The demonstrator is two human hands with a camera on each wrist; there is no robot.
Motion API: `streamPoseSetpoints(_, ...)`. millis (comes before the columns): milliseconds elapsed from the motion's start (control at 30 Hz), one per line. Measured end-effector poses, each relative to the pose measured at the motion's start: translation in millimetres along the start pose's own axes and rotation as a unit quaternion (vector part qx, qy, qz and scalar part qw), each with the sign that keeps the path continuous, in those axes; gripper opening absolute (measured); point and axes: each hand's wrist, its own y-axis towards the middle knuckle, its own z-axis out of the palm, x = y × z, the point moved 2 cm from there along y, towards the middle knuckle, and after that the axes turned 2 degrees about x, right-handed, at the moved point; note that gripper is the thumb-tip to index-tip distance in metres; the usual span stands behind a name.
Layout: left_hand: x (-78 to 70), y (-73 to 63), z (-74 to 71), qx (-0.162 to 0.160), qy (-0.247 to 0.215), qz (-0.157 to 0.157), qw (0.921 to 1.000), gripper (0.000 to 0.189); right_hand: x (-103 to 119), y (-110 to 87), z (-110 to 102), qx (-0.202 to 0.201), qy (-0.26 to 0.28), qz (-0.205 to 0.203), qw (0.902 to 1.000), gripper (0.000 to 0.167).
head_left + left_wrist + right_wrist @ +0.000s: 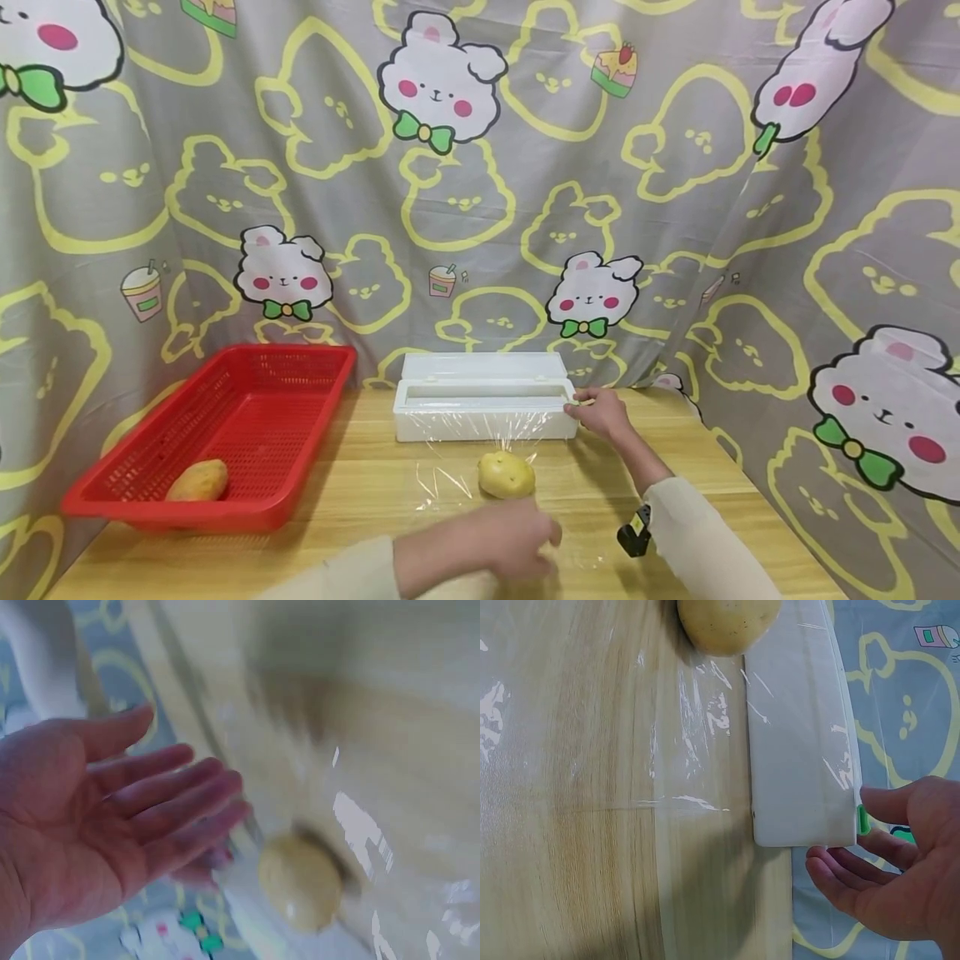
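Printed curtain (487, 271) behind wood-grain counter (352, 492); in head view, white box (442, 429) with clear film (442, 483) spread toward the near side, potato (507, 475) just in front of it, apparently weighing the film down, second potato (198, 481) set apart in red basket (247, 512), likely in reserve. In left wrist view, left grip (112, 817) with fingers extended and nothing held, near the potato yet apart, presumably to avoid dragging the film. In right wrist view, right grip (904, 881) with thumb and fingers curled at the box's end, presumably steadying it against the film's pull.
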Motion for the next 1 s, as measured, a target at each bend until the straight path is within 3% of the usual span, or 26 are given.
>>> streamPoseSetpoints(100, 19.1, 22.2, -21.9, -0.078, -0.036, -0.015, 0.9962, 0.006, -1, -1.3, 1, 0.004, 0.013, 0.004, 0.9999, 0.043)
streamPoseSetpoints(200, 43.6, 47.7, -36.8, -0.152, -0.036, -0.062, 0.9859, 0.02, -3, -3.1, 2, 0.005, 0.044, 0.007, 0.999, 0.043)
streamPoseSetpoints(333, 66.7, 77.3, -44.8, -0.196, -0.004, -0.119, 0.9734, 0.015, -6, -4.5, 3, 0.006, 0.088, 0.009, 0.9961, 0.044)
streamPoseSetpoints(667, 75.4, 129.3, -38.6, -0.174, 0.049, -0.115, 0.9767, 0.047, -17, -1.2, 8, -0.002, 0.152, 0.009, 0.9883, 0.044)
streamPoseSetpoints(833, 72.1, 143.4, -34.4, -0.145, 0.072, -0.121, 0.9794, 0.053, -19, -0.1, 8, -0.003, 0.165, 0.015, 0.9861, 0.044)
streamPoseSetpoints(1000, 64.2, 151.1, -29.4, -0.108, 0.106, -0.115, 0.9817, 0.061, -19, 2.6, 2, -0.016, 0.138, 0.008, 0.9902, 0.035)
